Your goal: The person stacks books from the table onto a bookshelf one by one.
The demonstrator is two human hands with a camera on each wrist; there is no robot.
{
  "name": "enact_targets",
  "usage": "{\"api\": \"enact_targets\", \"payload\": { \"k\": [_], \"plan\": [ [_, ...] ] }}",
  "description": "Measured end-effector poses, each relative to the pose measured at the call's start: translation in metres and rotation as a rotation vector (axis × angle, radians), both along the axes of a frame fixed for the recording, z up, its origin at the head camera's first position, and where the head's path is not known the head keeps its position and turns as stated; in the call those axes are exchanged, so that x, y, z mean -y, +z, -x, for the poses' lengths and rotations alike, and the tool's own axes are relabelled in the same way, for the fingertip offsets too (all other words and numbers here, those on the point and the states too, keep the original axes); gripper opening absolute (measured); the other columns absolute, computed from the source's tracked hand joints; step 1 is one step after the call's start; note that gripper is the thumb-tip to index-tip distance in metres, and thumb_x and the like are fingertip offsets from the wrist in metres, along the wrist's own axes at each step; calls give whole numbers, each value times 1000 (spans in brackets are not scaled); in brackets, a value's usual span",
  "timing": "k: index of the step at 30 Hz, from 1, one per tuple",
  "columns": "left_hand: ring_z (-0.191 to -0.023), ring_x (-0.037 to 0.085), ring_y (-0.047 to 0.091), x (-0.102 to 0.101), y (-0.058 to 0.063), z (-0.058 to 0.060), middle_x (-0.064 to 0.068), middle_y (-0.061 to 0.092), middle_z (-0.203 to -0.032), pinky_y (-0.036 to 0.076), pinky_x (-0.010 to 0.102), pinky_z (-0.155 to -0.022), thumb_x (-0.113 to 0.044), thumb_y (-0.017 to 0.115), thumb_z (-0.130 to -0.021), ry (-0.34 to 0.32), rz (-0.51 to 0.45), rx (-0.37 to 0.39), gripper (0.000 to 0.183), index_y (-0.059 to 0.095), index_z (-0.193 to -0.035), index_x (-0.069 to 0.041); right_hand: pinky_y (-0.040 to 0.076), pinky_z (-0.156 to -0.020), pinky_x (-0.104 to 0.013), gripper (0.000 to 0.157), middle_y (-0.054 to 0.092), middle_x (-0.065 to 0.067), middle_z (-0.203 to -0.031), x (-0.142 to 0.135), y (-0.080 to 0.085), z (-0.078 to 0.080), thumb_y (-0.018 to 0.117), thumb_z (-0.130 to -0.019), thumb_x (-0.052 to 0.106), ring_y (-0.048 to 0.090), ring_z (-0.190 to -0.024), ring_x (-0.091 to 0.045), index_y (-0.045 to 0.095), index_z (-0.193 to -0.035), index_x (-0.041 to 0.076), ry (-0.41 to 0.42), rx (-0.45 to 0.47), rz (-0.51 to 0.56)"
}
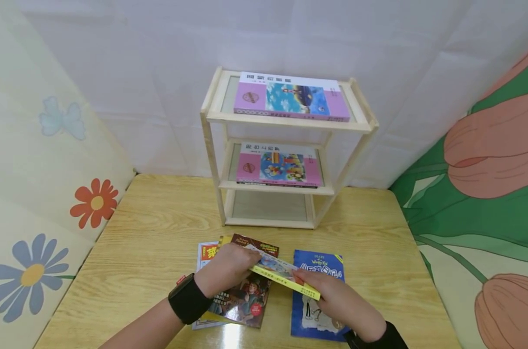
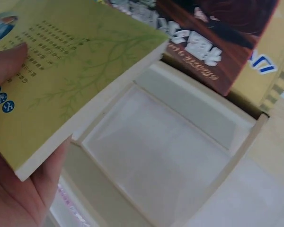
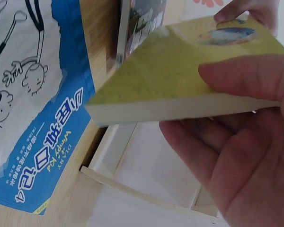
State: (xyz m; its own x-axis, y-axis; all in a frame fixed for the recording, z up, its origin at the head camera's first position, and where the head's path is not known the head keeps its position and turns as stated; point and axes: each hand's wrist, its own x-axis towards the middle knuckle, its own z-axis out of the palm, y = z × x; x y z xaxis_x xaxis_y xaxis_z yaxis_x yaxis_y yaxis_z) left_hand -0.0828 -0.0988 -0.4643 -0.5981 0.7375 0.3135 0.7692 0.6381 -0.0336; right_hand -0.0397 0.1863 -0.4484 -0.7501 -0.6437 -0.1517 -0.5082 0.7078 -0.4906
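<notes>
Between both hands a yellow-green paperback book (image 1: 274,269) is held up above the table, its yellow spine toward the head camera. My left hand (image 1: 233,265) grips the book's left end, with the thumb on the yellow cover (image 2: 85,61) in the left wrist view. At the other end my right hand (image 1: 333,291) pinches it, thumb on one face and fingers on the other (image 3: 189,71). Below the left hand lies a stack with a dark-covered book (image 1: 246,300) on top. A blue comic book (image 1: 318,310) lies partly under the right hand.
Behind the books stands a three-tier wooden shelf (image 1: 268,223). A pink-and-white book (image 1: 290,97) lies on its top tier, and another pink book (image 1: 277,165) with a dark-spined one beneath is on the middle tier. A white cloth (image 1: 159,87) hangs behind, with printed panels at both sides.
</notes>
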Motion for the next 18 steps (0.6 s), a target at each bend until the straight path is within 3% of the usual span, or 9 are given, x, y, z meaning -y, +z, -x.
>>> {"api": "enact_targets", "payload": {
  "k": [4, 7, 12, 16, 18],
  "plan": [
    [-43, 1, 25, -3, 10, -4, -12, 25, -50, 23, 18, -40, -9, 61, -83, 41, 41, -4, 32, 41, -63, -24, 47, -88, -42, 60, 54, -4, -130, 0, 4, 4, 63, -84, 4, 51, -114, -22, 47, -140, 18, 4, 18, -25],
    [-44, 2, 22, -6, 17, -7, -11, 21, -50, 21, 19, -40, -5, 61, -79, 69, 71, -3, 39, 34, -59, -24, 48, -86, -40, 50, 55, -3, -128, 2, 5, 6, 61, -87, 13, 52, -112, -20, 51, -136, 14, 9, 21, -45],
    [-47, 5, 12, -11, 21, -12, -8, 7, -55, 13, 19, -41, 6, 47, -66, 70, 22, -92, 44, 14, -59, -22, 49, -85, -39, 46, 57, -6, -125, 10, 2, 8, 58, -86, 11, 54, -110, -21, 54, -132, 7, -3, -29, -75],
    [-49, 6, 9, -13, 22, -15, -7, 5, -59, 10, 21, -43, 4, 51, -73, 37, -62, -169, 47, 13, -62, -22, 48, -86, -40, 47, 57, -9, -125, 16, -1, 10, 58, -83, 5, 54, -111, -24, 55, -130, 4, -48, -69, -92],
    [-48, 5, 11, -14, 21, -16, -8, 7, -57, 11, 21, -43, -2, 58, -80, 36, -64, -165, 46, 23, -58, -23, 48, -87, -40, 47, 57, -9, -126, 18, -2, 12, 59, -82, 3, 54, -111, -24, 56, -129, 4, -70, -73, -105]
  ]
}}
